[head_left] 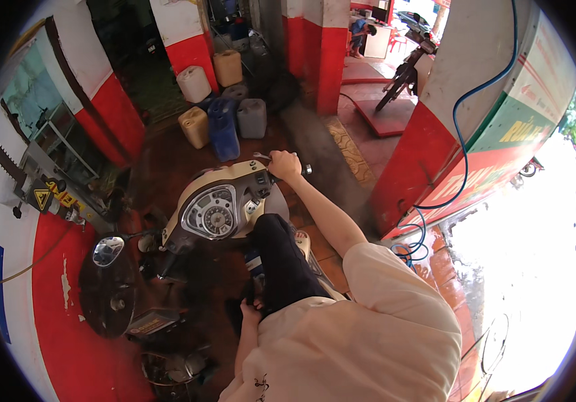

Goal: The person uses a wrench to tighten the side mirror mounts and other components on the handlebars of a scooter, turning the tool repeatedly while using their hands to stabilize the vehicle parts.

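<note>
A cream scooter with a round speedometer stands in front of me, its handlebar turned at a slant. My right hand is closed around the right handlebar grip, near the brake lever. On the other side, the left grip has no hand on it, and a mirror sticks out there. Low by my dark-trousered leg is my left hand, its fingers curled against something dark. What it holds, if anything, is hidden in shadow.
Several plastic jerrycans, including a blue one, stand ahead by a red and white pillar. A workshop machine lines the left wall. At right, a blue hose hangs along a sign wall. Farther back, a motorbike stands on a red platform.
</note>
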### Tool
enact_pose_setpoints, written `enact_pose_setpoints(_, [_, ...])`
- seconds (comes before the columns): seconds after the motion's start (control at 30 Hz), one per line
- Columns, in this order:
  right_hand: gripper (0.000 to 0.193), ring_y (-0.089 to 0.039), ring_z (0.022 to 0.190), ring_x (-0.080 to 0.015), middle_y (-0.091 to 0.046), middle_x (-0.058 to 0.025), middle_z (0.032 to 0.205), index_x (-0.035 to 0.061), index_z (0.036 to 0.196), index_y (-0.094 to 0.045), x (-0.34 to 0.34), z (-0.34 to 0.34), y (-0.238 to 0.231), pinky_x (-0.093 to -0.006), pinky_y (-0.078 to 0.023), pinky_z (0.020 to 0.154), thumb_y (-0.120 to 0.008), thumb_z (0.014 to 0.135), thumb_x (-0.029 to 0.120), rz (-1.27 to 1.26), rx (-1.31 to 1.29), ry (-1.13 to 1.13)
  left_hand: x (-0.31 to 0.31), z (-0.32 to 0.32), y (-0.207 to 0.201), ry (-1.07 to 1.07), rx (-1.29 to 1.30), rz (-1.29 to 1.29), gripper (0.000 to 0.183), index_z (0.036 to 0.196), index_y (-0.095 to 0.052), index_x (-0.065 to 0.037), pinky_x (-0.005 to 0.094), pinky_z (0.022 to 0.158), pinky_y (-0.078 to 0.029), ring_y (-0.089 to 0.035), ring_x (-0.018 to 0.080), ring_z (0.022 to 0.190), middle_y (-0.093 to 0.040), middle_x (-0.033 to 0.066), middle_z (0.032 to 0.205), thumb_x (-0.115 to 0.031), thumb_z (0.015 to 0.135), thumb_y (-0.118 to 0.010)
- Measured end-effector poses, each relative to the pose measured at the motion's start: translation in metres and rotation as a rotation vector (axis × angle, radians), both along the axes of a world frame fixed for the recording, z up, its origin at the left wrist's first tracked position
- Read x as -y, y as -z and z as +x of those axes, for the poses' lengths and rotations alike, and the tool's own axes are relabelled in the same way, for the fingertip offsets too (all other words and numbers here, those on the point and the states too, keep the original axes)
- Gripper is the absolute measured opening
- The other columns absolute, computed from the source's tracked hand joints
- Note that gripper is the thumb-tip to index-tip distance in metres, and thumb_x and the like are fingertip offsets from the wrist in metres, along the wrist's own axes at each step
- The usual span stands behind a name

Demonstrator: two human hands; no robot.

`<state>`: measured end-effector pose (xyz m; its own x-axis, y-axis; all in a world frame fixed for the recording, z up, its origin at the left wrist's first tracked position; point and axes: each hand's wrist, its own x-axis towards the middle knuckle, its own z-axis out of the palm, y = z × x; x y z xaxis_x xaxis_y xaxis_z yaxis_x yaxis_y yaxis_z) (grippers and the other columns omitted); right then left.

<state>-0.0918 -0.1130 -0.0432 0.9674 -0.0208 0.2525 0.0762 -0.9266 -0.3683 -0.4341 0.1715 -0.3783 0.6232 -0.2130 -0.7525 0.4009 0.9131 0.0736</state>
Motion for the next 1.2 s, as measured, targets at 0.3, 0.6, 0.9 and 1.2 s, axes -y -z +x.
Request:
enact_pose_setpoints(0.3, [0.029,-0.067,0.098,-0.0359,-0.07,-0.0173,0.101,0.0159,0.104,-0.071,-0.012,-0.007,-0.02,-0.0483,-0.053,0.085,-0.054,0.082,0.024,0.021,-0.089,0.007,-0.006,0.0,0.02,0.019,0.101,-0.01,0.035,0.091,-0.048,-0.009,0.0276,0.047,-0.03,-0.04,0.0135,0.054,-0.041,0.0021,0.066,-0.038,0.099,-0.031])
enact_pose_setpoints(0.6, [0.028,-0.066,0.093,-0.0409,-0.069,-0.0204,0.097,0.0146,0.105,-0.069,-0.001,-0.005,-0.007,-0.05,-0.052,0.082,-0.053,0.084,0.024,0.046,-0.024,0.015,0.01,-0.007,0.012,-0.067,0.009,-0.004,0.03,0.099,-0.047,-0.006,0.0263,0.05,-0.035,-0.043,0.0143,0.058,-0.044,0.0039,0.069,-0.034,0.103,-0.037])
enact_pose_setpoints(0.9, [0.026,-0.065,0.092,-0.0414,-0.069,-0.0199,0.095,0.013,0.101,-0.07,-0.023,-0.007,-0.014,-0.05,-0.052,0.081,-0.053,0.084,0.022,0.003,0.032,-0.027,0.004,-0.006,0.005,-0.016,-0.009,0.052,0.022,0.091,-0.048,-0.009,0.0243,0.049,-0.039,-0.045,0.0126,0.054,-0.047,0.0016,0.067,-0.028,0.102,-0.049])
enact_pose_setpoints(1.2, [0.025,-0.066,0.091,-0.0391,-0.07,-0.0179,0.098,0.0128,0.105,-0.07,-0.023,0.003,0.003,-0.05,-0.051,0.078,-0.057,0.087,0.024,-0.066,0.106,-0.087,-0.121,-0.015,-0.061,-0.355,0.127,0.884,0.037,0.083,-0.051,-0.005,0.0308,0.037,-0.037,-0.044,0.0171,0.038,-0.053,0.007,0.059,-0.032,0.102,-0.036])
